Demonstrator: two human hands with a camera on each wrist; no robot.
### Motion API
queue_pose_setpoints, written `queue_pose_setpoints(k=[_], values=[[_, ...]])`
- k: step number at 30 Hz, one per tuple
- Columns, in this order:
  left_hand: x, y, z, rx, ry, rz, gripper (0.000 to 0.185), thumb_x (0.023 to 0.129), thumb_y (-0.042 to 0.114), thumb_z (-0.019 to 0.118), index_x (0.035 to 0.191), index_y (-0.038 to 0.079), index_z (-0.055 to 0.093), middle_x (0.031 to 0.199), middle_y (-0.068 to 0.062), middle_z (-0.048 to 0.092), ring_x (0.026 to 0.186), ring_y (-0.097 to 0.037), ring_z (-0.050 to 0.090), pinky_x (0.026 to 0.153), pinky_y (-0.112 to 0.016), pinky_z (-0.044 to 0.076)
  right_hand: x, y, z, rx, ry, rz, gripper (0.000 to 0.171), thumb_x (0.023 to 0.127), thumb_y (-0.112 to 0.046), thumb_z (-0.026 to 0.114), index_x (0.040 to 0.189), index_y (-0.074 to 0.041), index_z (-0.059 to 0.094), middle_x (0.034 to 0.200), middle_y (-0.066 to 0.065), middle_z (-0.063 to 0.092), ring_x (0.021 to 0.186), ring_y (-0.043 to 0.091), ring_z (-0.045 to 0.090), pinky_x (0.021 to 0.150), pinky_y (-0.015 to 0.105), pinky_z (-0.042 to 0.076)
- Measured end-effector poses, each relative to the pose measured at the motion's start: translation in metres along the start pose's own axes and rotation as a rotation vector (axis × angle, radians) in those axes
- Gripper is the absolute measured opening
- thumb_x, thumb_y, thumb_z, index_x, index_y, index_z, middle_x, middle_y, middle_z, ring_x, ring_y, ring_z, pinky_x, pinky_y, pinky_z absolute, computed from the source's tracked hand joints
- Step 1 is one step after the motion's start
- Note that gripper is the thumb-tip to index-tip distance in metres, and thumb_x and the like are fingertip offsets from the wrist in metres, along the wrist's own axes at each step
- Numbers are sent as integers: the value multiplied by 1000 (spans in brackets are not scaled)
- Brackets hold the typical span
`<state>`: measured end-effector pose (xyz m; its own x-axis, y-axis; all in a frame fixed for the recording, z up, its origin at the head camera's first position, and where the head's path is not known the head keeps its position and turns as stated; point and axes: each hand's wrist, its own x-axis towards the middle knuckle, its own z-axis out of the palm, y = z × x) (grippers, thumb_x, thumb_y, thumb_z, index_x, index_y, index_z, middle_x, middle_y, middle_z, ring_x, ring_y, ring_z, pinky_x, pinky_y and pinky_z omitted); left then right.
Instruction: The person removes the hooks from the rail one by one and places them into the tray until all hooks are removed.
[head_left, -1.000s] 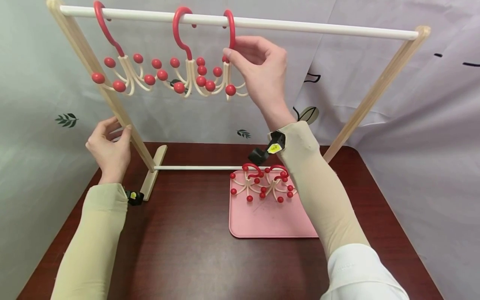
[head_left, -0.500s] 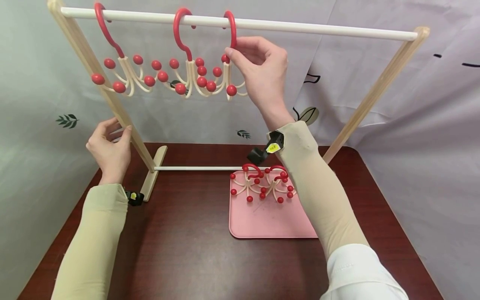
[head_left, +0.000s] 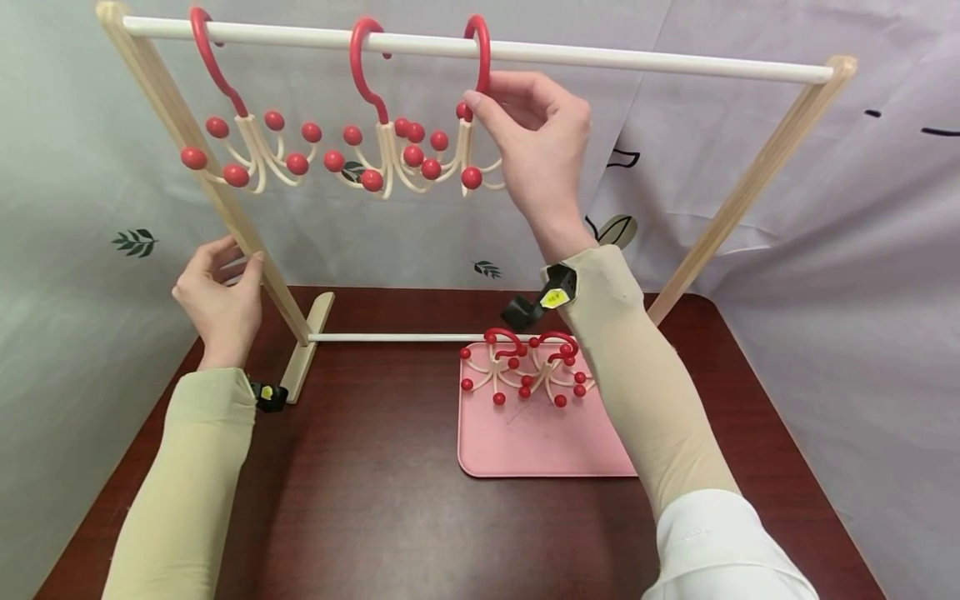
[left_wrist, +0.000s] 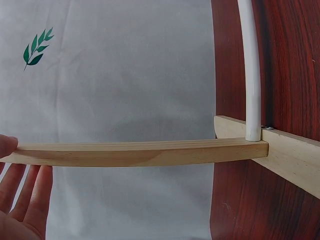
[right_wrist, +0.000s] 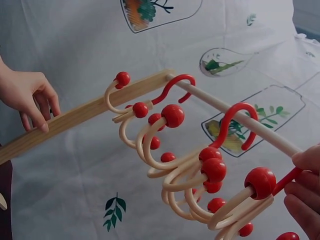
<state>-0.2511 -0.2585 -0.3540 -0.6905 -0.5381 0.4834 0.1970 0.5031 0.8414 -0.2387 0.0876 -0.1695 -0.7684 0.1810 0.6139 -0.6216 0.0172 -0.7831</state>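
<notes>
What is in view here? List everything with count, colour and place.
Hangers on rail: three, red hooks with cream arms and red balls, on the white top rail.
Hangers on tray: two, same colours, at the tray's far edge.
Tray: one, pink, on the table.
Rack: one, pale wood legs, white rails.
Table: one, dark red-brown.
Backdrop cloth: white, printed.
Left hand: grips the rack's left leg.
Right hand: pinches the rightmost hanger.

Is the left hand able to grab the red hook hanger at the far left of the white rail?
Probably yes: the left hand grips the wooden post just below that red hook hanger, with nothing between.
</notes>
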Motion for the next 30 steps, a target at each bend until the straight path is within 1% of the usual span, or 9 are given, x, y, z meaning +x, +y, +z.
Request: queue_pose_setpoints(k=[6, 8, 13, 15, 18, 26, 30], values=[[0, -1, 1, 1, 1, -4, 32, 92, 30, 76, 124, 26, 74, 117, 3, 73, 93, -5, 70, 87, -21, 55, -1, -2, -6, 1, 12, -44, 13, 86, -2, 81, 99, 1, 78, 87, 7, 76, 90, 17, 72, 90, 28, 53], [0, -1, 1, 5, 1, -6, 32, 92, 30, 76, 124, 26, 74, 118, 3, 73, 93, -5, 70, 88, -22, 55, 0, -3, -8, 0, 21, -47, 12, 86, -3, 81, 98, -1, 78, 88, 7, 76, 90, 17, 72, 88, 28, 53], [1, -2, 1, 15, 2, -2, 32, 93, 29, 75, 125, 26, 74, 118, 3, 73, 94, -6, 70, 88, -23, 55, 0, -4, -14, 8, 47, -81, 12, 87, -2, 81, 98, -1, 78, 88, 7, 76, 90, 19, 71, 88, 29, 53], [2, -2, 2, 17, 2, -3, 32, 93, 29, 75, 125, 26, 73, 118, 3, 73, 95, -6, 70, 88, -23, 55, 0, -4, -16, 20, 60, -94, 11, 86, -1, 81, 97, 1, 78, 87, 8, 76, 90, 20, 71, 91, 30, 53], [2, -2, 2, 18, 2, -6, 32, 93, 29, 75, 125, 26, 73, 119, 4, 73, 95, -6, 70, 89, -24, 55, 1, -4, -18, 28, 76, -97, 11, 86, 0, 81, 96, 1, 78, 86, 9, 75, 89, 20, 72, 89, 30, 54], [3, -2, 3, 29, 7, -21, 32, 94, 28, 75, 126, 25, 73, 119, 3, 73, 96, -7, 70, 88, -22, 54, 0, -4, -20, 40, 98, -129, 11, 86, 0, 81, 96, 4, 77, 85, 10, 75, 86, 21, 72, 89, 31, 55], [3, -2, 4, 34, 4, -16, 33, 94, 29, 74, 126, 26, 73, 120, 4, 72, 98, -8, 70, 90, -23, 54, 1, -1, -20, 35, 107, -130, 11, 86, -1, 81, 96, 1, 77, 87, 10, 75, 88, 21, 71, 91, 31, 55]])
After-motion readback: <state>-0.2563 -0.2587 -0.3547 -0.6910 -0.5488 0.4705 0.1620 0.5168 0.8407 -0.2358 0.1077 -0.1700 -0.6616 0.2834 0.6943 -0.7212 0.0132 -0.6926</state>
